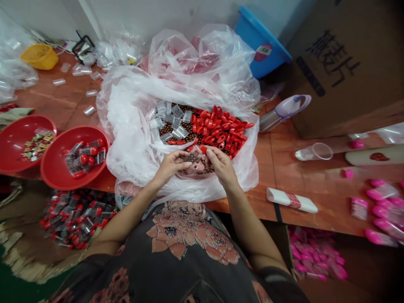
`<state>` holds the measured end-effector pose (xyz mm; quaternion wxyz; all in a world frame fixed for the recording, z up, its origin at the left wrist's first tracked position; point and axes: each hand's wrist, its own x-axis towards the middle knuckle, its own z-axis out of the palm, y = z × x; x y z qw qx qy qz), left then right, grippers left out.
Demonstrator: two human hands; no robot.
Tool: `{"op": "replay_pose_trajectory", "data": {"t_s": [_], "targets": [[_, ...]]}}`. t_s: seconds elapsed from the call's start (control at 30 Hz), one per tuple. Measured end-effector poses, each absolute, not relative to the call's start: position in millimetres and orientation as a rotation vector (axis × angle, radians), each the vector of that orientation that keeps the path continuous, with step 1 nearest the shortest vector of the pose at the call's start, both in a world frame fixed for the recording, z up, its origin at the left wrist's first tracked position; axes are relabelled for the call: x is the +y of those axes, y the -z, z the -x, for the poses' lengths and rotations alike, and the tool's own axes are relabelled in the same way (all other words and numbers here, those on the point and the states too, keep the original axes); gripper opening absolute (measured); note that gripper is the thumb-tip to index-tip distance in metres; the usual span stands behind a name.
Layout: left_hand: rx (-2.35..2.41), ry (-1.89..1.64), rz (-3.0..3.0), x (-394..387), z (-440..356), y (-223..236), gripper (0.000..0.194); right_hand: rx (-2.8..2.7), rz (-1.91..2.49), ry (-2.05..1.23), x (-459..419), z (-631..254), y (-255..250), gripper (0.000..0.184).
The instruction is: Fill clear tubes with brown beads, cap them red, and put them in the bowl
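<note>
While one unit is in hand, work of the same kind stands both finished and unfinished around it. The left hand point(172, 165) grasps a clear tube point(196, 158) that appears to hold brown balls, low over the near part of the open plastic bag point(124, 126). The right hand point(222, 168) pinches what looks like a red cap point(203, 149) close beside that tube; whether the two parts touch cannot be determined. On the completed side, capped tubes point(84, 159) lie in the nearer red bowl point(52, 172), and a much larger heap of capped pieces point(78, 216) sits below the table edge. Outstanding stock is considerable: inside the bag, uncapped tubes point(177, 111) and a dense pile of red caps point(217, 126) rest on loose brown balls point(188, 127), with further loose tubes point(89, 110) on the table point(74, 105). In this inspector's judgement, the held unit is at or near closing, and the batch is well advanced but incomplete. No count is possible, as the pieces overlap.
</note>
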<state>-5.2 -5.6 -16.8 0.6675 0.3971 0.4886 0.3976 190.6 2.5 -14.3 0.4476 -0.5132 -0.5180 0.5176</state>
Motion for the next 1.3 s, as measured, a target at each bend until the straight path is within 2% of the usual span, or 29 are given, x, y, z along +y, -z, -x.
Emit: {"op": "replay_pose_trajectory", "data": {"t_s": [0.33,0.53,0.63,0.67,0.73,0.8,0.97,1.07,1.23,1.3], "targets": [[1.083,-0.94,-0.912,-7,0,12,0.043,-1.752,1.189,-0.85,-4,-188,12,0.033],[1.053,-0.955,-0.887,-8,-6,12,0.042,-1.71,1.252,-0.631,-14,-178,20,0.032],[1.042,-0.991,-0.854,-9,-8,16,0.043,-1.783,1.235,-0.608,-14,-178,22,0.036],[1.04,-1.015,-0.84,-9,-8,17,0.044,-1.844,1.204,-0.609,-13,-179,23,0.043],[1.033,-1.057,-0.813,-9,-8,19,0.045,-1.973,1.136,-0.619,-11,-182,24,0.065],[1.009,-1.031,-0.8,-8,-7,21,0.046,-2.056,1.088,-0.632,-8,-185,25,0.075],[0.904,-0.969,-0.73,-9,-15,22,0.048,-2.149,1.023,-0.692,-9,-187,27,0.068],[0.935,-0.997,-0.73,-13,-24,21,0.047,-2.128,1.017,-0.852,-13,-186,29,0.068],[1.027,-0.972,-0.794,-15,-29,16,0.04,-1.382,1.123,-1.31,-17,-185,30,0.052],[1.037,-0.933,-0.818,-14,-29,16,0.043,-1.117,1.154,-1.357,-18,-182,28,0.045]]}}
